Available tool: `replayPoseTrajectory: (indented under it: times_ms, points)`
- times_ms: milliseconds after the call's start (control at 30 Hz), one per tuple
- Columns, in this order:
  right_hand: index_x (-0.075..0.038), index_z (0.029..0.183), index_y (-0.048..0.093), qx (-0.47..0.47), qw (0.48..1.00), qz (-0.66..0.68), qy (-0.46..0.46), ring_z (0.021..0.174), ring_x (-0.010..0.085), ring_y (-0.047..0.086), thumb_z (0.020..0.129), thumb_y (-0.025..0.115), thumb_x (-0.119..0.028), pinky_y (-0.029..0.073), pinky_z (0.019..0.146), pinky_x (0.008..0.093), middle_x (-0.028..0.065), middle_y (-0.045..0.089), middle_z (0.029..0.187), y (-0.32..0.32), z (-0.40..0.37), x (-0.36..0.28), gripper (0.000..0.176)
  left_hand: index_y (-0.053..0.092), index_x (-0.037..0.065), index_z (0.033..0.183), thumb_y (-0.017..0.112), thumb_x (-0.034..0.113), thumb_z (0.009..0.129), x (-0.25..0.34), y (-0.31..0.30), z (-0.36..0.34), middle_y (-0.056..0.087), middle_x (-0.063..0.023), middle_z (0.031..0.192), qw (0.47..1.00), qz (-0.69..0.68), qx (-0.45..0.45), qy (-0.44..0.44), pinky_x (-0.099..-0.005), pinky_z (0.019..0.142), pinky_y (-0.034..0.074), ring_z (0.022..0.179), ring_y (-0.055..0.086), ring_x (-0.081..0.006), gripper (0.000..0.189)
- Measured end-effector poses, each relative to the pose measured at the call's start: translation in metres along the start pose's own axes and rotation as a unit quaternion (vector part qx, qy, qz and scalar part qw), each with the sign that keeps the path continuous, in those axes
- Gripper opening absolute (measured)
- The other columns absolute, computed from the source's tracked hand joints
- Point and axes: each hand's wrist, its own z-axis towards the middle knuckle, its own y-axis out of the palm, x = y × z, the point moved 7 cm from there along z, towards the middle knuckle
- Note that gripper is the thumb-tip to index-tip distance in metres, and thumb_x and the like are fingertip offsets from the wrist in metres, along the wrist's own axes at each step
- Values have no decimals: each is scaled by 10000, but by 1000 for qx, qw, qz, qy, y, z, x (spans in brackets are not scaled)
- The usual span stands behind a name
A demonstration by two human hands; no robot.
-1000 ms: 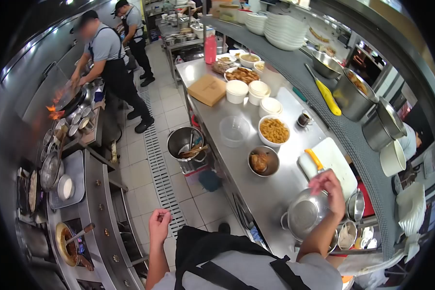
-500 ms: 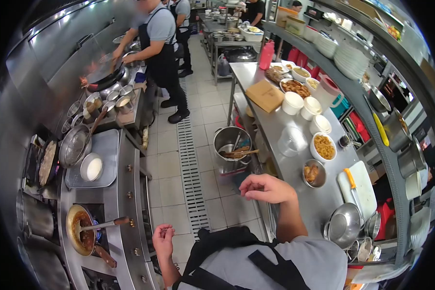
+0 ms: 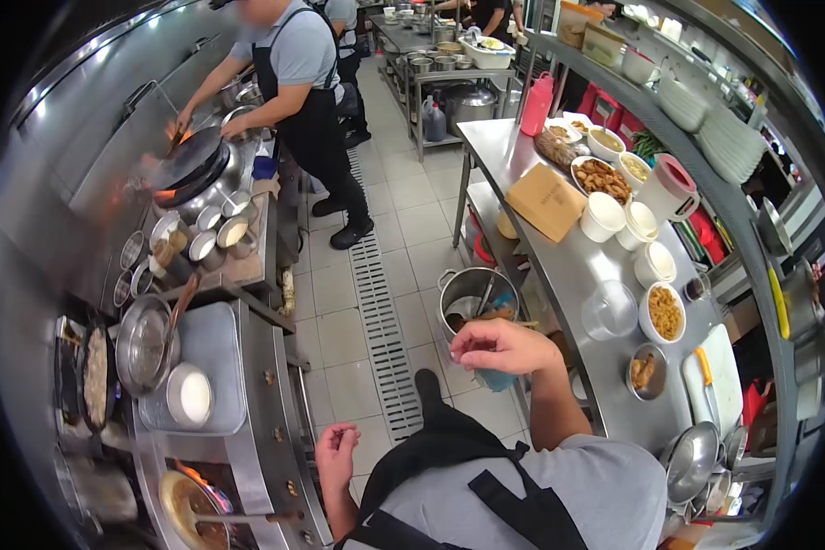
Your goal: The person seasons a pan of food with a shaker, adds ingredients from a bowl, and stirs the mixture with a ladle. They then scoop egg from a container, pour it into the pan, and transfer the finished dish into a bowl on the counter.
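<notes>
My right hand (image 3: pixel 506 348) is held out palm down over the side of a steel pot (image 3: pixel 445 284) on the floor. Its fingers are loosely curled, apart from the thumb, and nothing shows in them. Low at my left side, my left hand (image 3: pixel 336 454) is empty, its fingers slightly bent and apart. The pot holds utensils with wooden handles. Left of my left hand, a pan (image 3: pixel 176 500) with brown sauce and a ladle sits over a lit burner.
A co-worker (image 3: pixel 293 82) handles a flaming wok (image 3: pixel 188 165) at the upper left. Bowls, tubs and a cardboard box (image 3: pixel 545 202) stand on the steel counter (image 3: pixel 559 298) at the right. A knife (image 3: pixel 706 371) lies on a cutting board (image 3: pixel 726 390). A floor drain (image 3: pixel 382 339) runs ahead.
The view has shifted forward along the aisle, and a dark shoe now shows ahead of my apron. My right hand now overlaps the floor pot. The co-worker's wok is tilted differently.
</notes>
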Motion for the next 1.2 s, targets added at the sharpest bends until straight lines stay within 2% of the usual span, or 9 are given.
replayPoseTrajectory:
  times_ms: [200, 300, 367, 633, 700, 933, 1100, 1167, 1200]
  points:
    - [6, 1007, 580, 89, 994, -57, 7, 757, 112, 587, 899, 597, -144, 482, 698, 258, 45, 634, 865, -117, 89, 9, 185, 588, -2, 1004, 587, 95, 898, 66, 37, 146, 635, -70, 920, 999, 22, 0, 40, -247, 715, 487, 806, 613, -125, 143]
    - [7, 1003, 574, 73, 992, -94, 43, 749, 125, 595, 906, 584, -159, 485, 702, 270, 56, 638, 866, -145, 126, 6, 192, 586, -1, 998, 580, 85, 902, 80, 49, 191, 637, -73, 926, 999, 23, 2, 31, -243, 713, 487, 808, 615, -127, 130]
    - [9, 1026, 562, 13, 994, 108, 0, 740, 130, 594, 910, 584, -170, 485, 706, 271, 58, 640, 869, -154, 161, 17, 215, 589, 6, 989, 584, 93, 902, 80, 56, 224, 635, -67, 928, 1000, 16, -12, 20, -247, 709, 492, 803, 612, -126, 123]
    - [7, 1047, 571, -21, 999, -22, -19, 776, 142, 601, 900, 594, -224, 489, 713, 287, 76, 632, 842, -226, 302, 38, 275, 591, 21, 979, 588, 97, 900, 88, 80, 401, 636, -61, 929, 996, 43, -69, -21, -251, 704, 495, 805, 613, -122, 110]
    - [0, 1053, 575, 12, 998, -39, -55, 778, 151, 613, 899, 592, -224, 490, 703, 296, 88, 647, 853, -252, 332, 44, 272, 590, 22, 979, 587, 99, 901, 106, 83, 455, 636, -61, 934, 995, 56, -75, -23, -250, 708, 493, 803, 609, -120, 110]
    - [15, 1038, 573, 141, 988, -25, 49, 751, 109, 604, 917, 580, -155, 490, 689, 261, 53, 632, 819, -346, 397, 77, 209, 586, 5, 1017, 571, 108, 913, 186, 148, 605, 634, -61, 933, 986, 85, -144, 14, -251, 718, 481, 822, 607, -121, 148]
    - [23, 1052, 561, 1, 995, 32, 95, 770, 105, 595, 919, 573, -125, 488, 719, 255, 46, 627, 847, -364, 459, 122, 200, 597, 23, 1033, 599, 160, 892, 137, 152, 639, 634, -89, 939, 978, 160, -130, -38, -284, 750, 490, 837, 625, -161, 196]
    - [10, 1076, 565, -60, 985, 118, 106, 745, 104, 594, 892, 617, -195, 479, 679, 261, 58, 619, 830, -353, 500, 154, 280, 607, 27, 1034, 630, 210, 861, 168, 162, 617, 634, -122, 950, 926, 341, -144, 76, -324, 767, 499, 860, 638, -218, 253]
    - [-3, 1060, 559, -111, 984, 102, 96, 782, 114, 589, 900, 541, -139, 474, 712, 256, 68, 612, 882, -342, 521, 152, 210, 607, 27, 1034, 630, 210, 861, 169, 151, 605, 634, -122, 950, 942, 325, -71, 52, -324, 767, 499, 860, 638, -218, 253]
